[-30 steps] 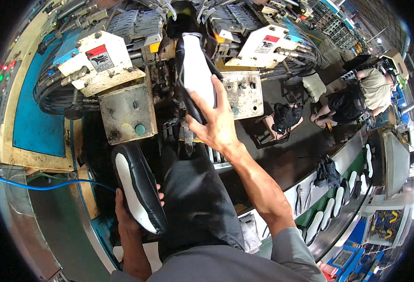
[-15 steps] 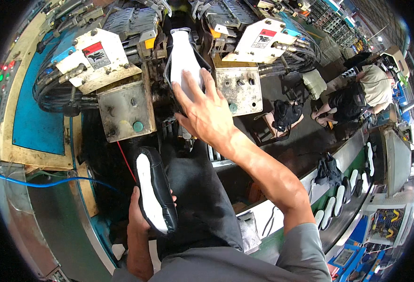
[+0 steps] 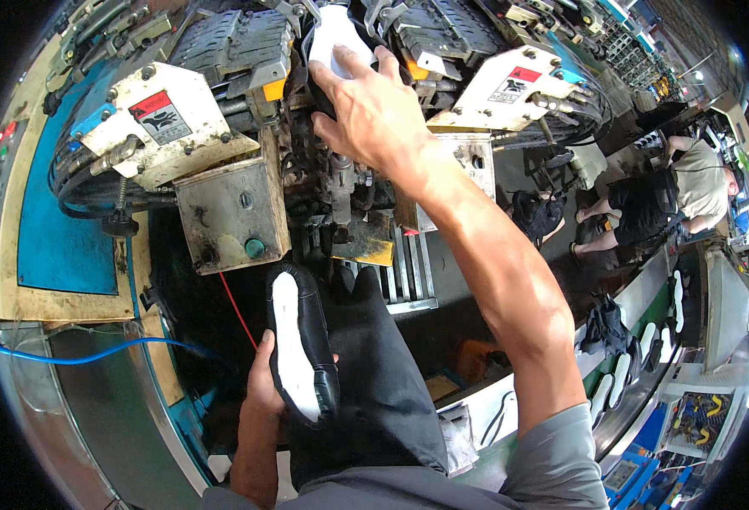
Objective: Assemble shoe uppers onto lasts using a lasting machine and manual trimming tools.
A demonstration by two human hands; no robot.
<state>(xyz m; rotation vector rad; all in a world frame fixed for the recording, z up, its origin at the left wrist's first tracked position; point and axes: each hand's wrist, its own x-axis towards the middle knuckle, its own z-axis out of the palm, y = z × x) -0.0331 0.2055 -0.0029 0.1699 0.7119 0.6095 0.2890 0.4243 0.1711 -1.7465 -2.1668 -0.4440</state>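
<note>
My left hand [image 3: 266, 378] is wrapped round a black shoe upper [image 3: 317, 361] on a last, held sole side up over my legs. Its white insole [image 3: 289, 348] faces me. Ahead, a second black shoe upper [image 3: 322, 96] sits sole up between the two halves of a machine, with a white insole [image 3: 337, 30] on it. My right hand [image 3: 373, 110] lies on the heel-side part of this second shoe. Its fingers are spread over the insole and the thumb stands apart at the left. The shoe's far end is cut off by the picture's top edge.
Metal control boxes [image 3: 232, 212] with green buttons flank the machine's middle. White guard plates [image 3: 166, 123] carry warning labels. A blue hose [image 3: 128, 347] crosses at left. On the right, a conveyor [image 3: 646, 387] bears several shoes and white insoles. Another person [image 3: 659, 195] is farther back.
My right hand has moved farther forward, and the second shoe sits deeper between the machine halves. The shoe in my left hand has shifted slightly to the right in the picture.
</note>
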